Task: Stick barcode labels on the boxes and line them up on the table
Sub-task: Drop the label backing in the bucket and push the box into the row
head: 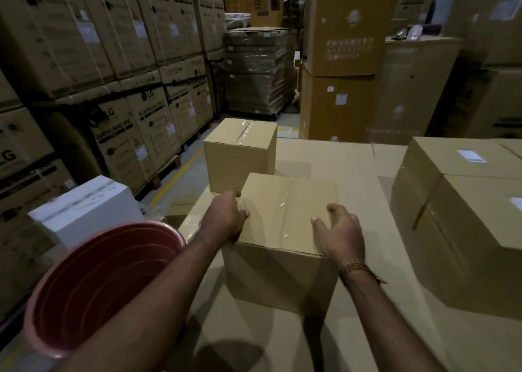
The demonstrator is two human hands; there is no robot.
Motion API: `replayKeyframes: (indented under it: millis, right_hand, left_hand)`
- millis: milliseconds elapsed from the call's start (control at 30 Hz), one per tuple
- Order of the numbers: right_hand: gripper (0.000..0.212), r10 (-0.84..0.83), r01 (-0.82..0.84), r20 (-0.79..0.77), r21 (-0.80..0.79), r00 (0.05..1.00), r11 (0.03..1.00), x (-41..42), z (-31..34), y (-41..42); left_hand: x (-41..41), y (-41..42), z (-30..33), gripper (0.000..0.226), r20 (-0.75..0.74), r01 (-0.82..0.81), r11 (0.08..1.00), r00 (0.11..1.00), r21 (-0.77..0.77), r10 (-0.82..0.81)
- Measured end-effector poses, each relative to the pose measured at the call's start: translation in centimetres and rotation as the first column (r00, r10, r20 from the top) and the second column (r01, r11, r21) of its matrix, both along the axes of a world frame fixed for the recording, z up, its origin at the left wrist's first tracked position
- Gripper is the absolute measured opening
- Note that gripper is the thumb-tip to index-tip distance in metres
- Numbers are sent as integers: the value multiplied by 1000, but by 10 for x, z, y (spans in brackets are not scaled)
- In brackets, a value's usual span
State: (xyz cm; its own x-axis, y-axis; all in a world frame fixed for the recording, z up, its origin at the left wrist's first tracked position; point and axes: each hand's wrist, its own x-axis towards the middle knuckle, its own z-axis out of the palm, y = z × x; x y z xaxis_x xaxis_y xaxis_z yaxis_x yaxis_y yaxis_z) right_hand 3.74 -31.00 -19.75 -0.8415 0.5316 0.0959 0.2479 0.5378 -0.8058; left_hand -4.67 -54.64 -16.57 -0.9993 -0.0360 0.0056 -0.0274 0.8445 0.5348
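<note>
Warehouse table: four boxes, two hands.

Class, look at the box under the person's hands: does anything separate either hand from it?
Nothing visible does. The left hand rests on the box at its left top edge, and the right hand lies on its top right.

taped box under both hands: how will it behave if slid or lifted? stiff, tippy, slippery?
The taped box looks stiff: its edges are crisp and the flaps are sealed flat with clear tape. It probably won't tip, since it sits squat and flat on the cardboard-covered table, and should slide rather than roll. The glossy tape may be slick, so the left hand and right hand likely grip better on bare cardboard. Its weight cannot be judged.
</note>
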Motion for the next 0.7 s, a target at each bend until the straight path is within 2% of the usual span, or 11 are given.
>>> replayKeyframes:
  millis: [100,267,700]
  right_hand:
    - [57,20,-20,14,10,1000,1000,-30,3,-24]
    - [57,61,-61,20,-21,998,998,-80,4,-69]
    - [53,76,-76,10,-41,997,996,-176,4,-145]
  left_hand:
    - [-31,-25,10,61,115,64,988,992,-141,-47]
    - [-74,-75,30,68,255,128,963,965,-237,-65]
    - [-161,-162,4,61,260,136,987,959,-81,-111]
